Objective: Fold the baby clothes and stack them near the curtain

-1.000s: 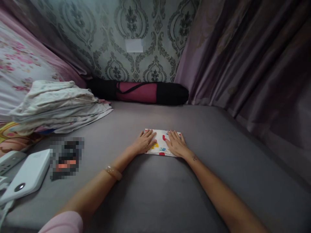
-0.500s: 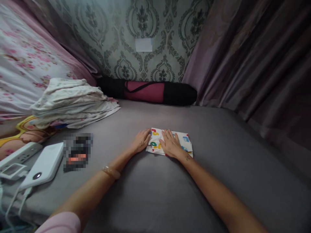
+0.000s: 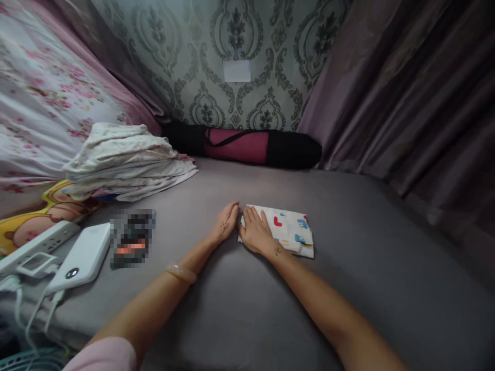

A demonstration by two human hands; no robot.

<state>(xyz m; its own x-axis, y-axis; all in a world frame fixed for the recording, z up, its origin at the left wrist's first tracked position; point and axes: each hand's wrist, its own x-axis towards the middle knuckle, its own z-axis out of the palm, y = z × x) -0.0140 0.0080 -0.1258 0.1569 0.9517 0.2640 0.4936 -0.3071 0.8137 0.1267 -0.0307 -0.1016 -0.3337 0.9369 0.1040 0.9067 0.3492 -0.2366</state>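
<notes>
Head view: the right hand (image 3: 255, 229) lies palm down on the left end of a folded printed cloth (image 3: 290, 222), fingers lightly spread and pointing away from the person, pinching nothing. Just beside that end, the left hand (image 3: 225, 222) stands on its edge, fingers straight and pressed together, holding nothing; whether it touches the cloth's edge I cannot tell. So the right hand is the nearer one, and most of the cloth reaches out to its right. The cloth's long axis runs left to right, across the line of the fingers, with its right end slightly closer to the person. It rests flat on a grey sheet (image 3: 348, 247). Farther left are a white power bank (image 3: 83, 255) and a heap of cloths (image 3: 124, 159); beyond, a black and maroon roll (image 3: 235, 146) lies along the wall.
</notes>
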